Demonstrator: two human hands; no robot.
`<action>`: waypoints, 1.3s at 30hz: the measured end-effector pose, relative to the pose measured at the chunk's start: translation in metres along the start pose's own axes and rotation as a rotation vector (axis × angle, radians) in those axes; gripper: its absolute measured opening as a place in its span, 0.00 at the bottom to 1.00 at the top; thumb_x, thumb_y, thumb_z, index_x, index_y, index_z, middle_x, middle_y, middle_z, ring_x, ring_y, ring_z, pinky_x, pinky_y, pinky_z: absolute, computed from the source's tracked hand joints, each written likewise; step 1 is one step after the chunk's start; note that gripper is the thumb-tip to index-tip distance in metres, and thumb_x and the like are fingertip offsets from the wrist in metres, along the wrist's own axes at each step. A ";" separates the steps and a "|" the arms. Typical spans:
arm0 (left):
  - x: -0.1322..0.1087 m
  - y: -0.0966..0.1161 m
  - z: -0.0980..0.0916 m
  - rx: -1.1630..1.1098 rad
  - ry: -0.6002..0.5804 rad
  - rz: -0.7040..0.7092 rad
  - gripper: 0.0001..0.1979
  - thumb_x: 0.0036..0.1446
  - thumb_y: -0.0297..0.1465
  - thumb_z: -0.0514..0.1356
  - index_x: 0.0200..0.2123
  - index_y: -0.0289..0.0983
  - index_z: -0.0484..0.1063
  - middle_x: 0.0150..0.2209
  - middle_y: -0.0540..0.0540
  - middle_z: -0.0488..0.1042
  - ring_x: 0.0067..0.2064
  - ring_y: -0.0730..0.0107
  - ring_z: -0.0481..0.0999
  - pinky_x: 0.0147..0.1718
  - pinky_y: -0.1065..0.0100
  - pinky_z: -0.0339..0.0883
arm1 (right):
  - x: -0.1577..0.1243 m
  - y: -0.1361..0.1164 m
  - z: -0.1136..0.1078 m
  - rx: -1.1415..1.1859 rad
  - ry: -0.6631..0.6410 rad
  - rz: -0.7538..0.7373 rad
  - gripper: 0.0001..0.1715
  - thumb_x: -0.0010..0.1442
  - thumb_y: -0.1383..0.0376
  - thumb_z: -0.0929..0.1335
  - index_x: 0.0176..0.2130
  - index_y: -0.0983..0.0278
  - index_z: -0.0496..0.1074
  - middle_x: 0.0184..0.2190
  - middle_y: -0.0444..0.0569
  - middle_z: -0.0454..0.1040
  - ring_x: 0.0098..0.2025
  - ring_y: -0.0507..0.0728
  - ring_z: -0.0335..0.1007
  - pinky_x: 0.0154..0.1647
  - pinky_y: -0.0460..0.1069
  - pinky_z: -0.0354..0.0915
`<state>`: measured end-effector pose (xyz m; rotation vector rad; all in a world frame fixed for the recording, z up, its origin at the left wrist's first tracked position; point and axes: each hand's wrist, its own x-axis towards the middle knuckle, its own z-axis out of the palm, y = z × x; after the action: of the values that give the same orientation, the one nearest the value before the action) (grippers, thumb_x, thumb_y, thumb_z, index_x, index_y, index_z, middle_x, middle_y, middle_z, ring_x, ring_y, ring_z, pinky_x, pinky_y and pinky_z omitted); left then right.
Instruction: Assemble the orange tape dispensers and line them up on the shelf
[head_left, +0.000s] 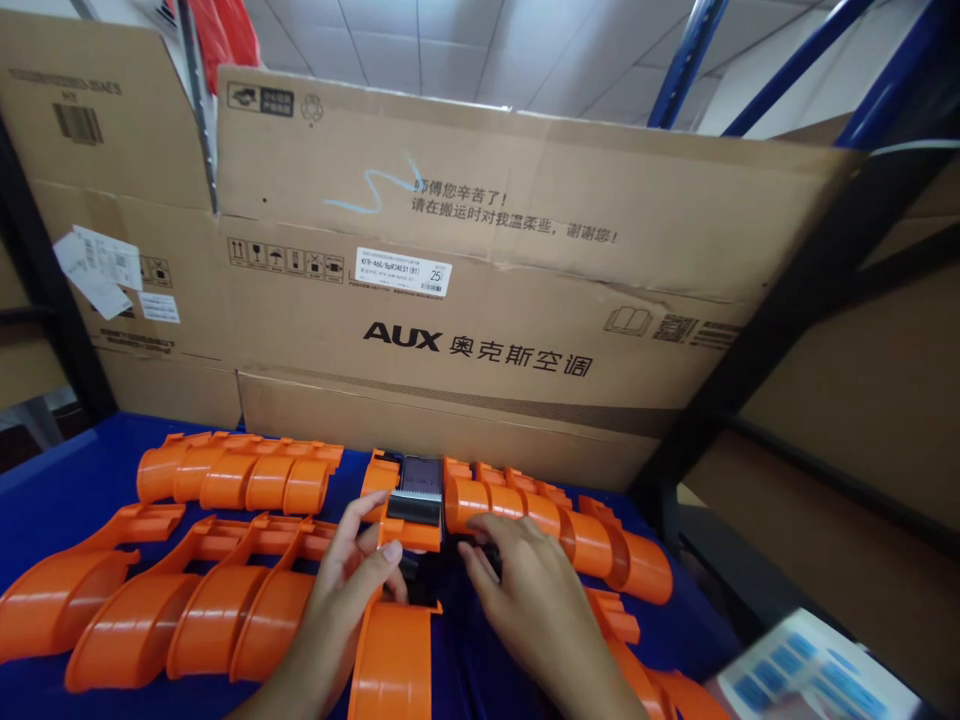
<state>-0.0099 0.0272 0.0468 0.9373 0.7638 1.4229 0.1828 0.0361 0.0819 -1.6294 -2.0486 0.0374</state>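
Note:
An orange plastic tape dispenser (397, 610) with a black and metal blade head lies lengthwise in front of me on the blue table (67, 480). My left hand (345, 590) grips its left side, thumb laid across the body and fingers curled near the head. My right hand (525, 590) rests on its right side, fingers bent down onto a dark part by the head; what the fingertips touch is hidden.
Rows of identical orange dispenser shells lie left (232, 470), front left (150, 610) and right (570, 530). A large AUX cardboard box (480, 300) stands upright behind them. A sheet of blue labels (810, 670) is at the lower right. A dark rack post (787, 300) slants on the right.

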 end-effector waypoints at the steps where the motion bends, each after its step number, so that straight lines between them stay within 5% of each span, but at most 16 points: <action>1: 0.000 0.001 0.000 0.007 -0.010 -0.006 0.31 0.60 0.37 0.65 0.63 0.41 0.59 0.24 0.53 0.75 0.25 0.71 0.70 0.29 0.70 0.65 | 0.000 -0.002 0.001 -0.079 -0.051 0.005 0.10 0.65 0.64 0.66 0.44 0.61 0.77 0.43 0.54 0.81 0.47 0.66 0.73 0.46 0.58 0.64; 5: -0.005 0.004 0.002 0.040 -0.045 -0.013 0.28 0.59 0.37 0.65 0.61 0.40 0.63 0.25 0.52 0.76 0.25 0.71 0.71 0.29 0.70 0.65 | 0.001 -0.013 0.001 -0.231 -0.163 -0.006 0.12 0.63 0.65 0.67 0.45 0.60 0.78 0.43 0.56 0.81 0.47 0.67 0.72 0.45 0.57 0.62; 16: -0.007 0.003 0.000 0.041 -0.046 -0.008 0.26 0.60 0.38 0.65 0.59 0.42 0.63 0.25 0.53 0.75 0.25 0.71 0.71 0.29 0.70 0.64 | 0.002 -0.023 0.000 -0.207 -0.342 -0.096 0.20 0.59 0.69 0.68 0.51 0.60 0.76 0.48 0.54 0.79 0.53 0.65 0.71 0.50 0.54 0.59; 31: -0.011 0.012 0.006 0.024 -0.046 -0.027 0.28 0.58 0.40 0.65 0.60 0.41 0.65 0.24 0.53 0.73 0.24 0.70 0.69 0.28 0.69 0.63 | 0.014 -0.018 0.012 -0.333 -0.283 -0.079 0.21 0.60 0.78 0.61 0.42 0.63 0.78 0.42 0.58 0.80 0.48 0.67 0.71 0.44 0.56 0.56; 39: -0.009 0.009 0.005 0.019 -0.049 -0.027 0.28 0.59 0.38 0.65 0.61 0.41 0.64 0.24 0.53 0.74 0.24 0.70 0.70 0.27 0.69 0.63 | 0.013 -0.015 0.011 -0.360 -0.266 -0.054 0.09 0.60 0.67 0.67 0.33 0.65 0.78 0.40 0.62 0.80 0.47 0.70 0.70 0.45 0.58 0.58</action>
<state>-0.0099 0.0170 0.0559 0.9698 0.7514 1.3669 0.1634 0.0467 0.0822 -1.8627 -2.4106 -0.1505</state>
